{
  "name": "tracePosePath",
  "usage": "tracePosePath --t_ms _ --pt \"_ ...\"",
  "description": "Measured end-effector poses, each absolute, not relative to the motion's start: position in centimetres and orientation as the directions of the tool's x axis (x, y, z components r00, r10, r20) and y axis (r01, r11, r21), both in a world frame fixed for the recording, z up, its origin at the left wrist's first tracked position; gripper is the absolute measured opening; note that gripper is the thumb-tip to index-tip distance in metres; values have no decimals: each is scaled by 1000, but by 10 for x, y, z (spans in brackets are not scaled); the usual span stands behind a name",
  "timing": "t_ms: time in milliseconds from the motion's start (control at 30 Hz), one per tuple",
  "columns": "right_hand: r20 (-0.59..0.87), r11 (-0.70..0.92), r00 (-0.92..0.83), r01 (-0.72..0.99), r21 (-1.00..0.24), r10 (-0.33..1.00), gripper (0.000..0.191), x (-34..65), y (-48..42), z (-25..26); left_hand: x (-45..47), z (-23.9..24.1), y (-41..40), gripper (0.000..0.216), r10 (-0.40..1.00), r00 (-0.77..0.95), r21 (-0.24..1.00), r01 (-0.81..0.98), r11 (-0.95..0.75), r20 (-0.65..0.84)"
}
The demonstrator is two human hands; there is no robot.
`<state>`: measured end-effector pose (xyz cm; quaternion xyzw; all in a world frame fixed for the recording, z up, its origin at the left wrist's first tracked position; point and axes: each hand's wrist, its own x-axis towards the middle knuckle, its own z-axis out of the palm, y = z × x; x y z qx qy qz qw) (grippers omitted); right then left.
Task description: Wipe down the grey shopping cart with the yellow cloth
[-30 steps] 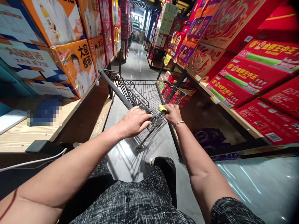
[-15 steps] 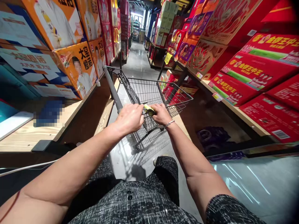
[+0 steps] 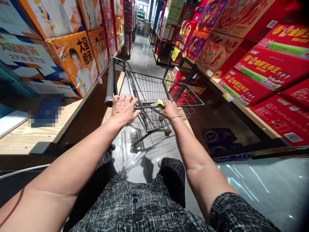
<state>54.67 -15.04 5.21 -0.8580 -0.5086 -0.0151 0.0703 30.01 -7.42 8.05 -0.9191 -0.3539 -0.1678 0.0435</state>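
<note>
A wire shopping cart (image 3: 154,93) stands in the aisle right in front of me, its basket empty. My left hand (image 3: 124,108) is closed on the cart's grey handle bar (image 3: 110,82) near its close end. My right hand (image 3: 169,109) grips the other side of the cart at a yellow end piece (image 3: 160,103); a thin bracelet sits on that wrist.
Orange and blue boxes (image 3: 79,64) fill a wooden shelf on the left. Red gift boxes (image 3: 251,80) line the sloping shelf on the right, with more red boxes (image 3: 180,87) low beside the cart. The glossy grey floor (image 3: 142,58) runs on ahead between shelves.
The cart has swung round: its handle bar now points away up the aisle on the left. My left hand slid to the bar's close end; my right hand stayed on the yellow piece.
</note>
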Motion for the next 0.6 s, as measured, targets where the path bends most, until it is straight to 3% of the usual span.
tracePosePath --t_ms 200,367,600 --pt "82 -356 368 925 -132 926 44 549 -134 52 295 82 -22 50 724 631 88 734 -673 277" --pt "9 -544 545 838 -54 838 37 584 -137 53 306 85 5 51 815 494 172 813 -557 304" --pt "44 -517 518 855 -36 854 37 593 -134 41 315 73 37 54 836 427 256 814 -521 345"
